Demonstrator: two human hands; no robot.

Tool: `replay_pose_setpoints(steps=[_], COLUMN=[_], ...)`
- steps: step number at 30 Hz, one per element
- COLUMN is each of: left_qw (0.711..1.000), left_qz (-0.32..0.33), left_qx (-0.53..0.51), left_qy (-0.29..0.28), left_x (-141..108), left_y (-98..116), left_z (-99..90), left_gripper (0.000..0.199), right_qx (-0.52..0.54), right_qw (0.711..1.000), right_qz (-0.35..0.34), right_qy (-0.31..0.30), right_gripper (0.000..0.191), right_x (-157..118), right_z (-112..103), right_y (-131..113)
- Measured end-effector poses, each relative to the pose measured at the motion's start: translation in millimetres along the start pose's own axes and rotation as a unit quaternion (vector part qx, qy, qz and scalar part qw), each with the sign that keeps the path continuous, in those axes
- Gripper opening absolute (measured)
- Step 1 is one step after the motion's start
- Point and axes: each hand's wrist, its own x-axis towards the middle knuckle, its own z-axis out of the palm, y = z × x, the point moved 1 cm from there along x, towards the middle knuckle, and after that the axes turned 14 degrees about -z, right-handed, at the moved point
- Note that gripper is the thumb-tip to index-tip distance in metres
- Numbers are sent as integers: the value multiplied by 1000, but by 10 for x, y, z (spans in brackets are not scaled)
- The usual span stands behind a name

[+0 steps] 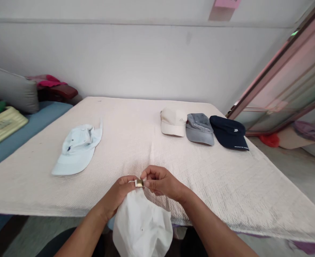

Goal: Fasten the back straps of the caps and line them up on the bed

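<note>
A white cap (143,225) hangs at the table's front edge, its strap end raised between my hands. My left hand (117,194) is closed on that strap, beside a small gold-coloured metal buckle (139,183). From the right, my right hand (163,182) pinches at the buckle with thumb and fingers. On the left of the table lies a pale blue cap (77,150) with a small dark emblem, its strap loose. At the back right sit a cream cap (173,121), a grey cap (199,129) and a navy cap (228,132), side by side.
A light textured cloth covers the table (130,125), which stands against a white wall (133,60). To the left are a grey cushion (13,87) and a yellow case (4,125) on a blue surface. A framed glass panel (280,82) stands at the right.
</note>
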Motion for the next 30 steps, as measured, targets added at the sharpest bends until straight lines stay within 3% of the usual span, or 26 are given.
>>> replay_pose_setpoints(steps=[6,10,15,18,25,30], left_qw=[999,999,996,997,991,993], left_qz=[-14,36,90,74,39,45], left_qx=[33,23,24,13,-129,-106], left_qy=[32,-11,-15,-13,10,-7], left_x=[-15,-51,-62,-25,12,21], left_y=[-21,7,38,20,-8,-12], left_z=[1,-1,12,15,-70,-64], left_gripper=[23,23,13,18,22,19], right_qx=[20,-15,-14,8,-17,-16], right_qw=[998,1000,1000,1000,1000,999], right_qz=[2,0,14,14,12,50], right_qy=[-56,-19,8,-1,-20,-12], right_gripper=[28,25,26,25,20,16], right_x=[35,41,46,33,-54,-55], right_z=[26,-32,-55,-45,-131,-153], right_y=[49,47,26,18,-1,7])
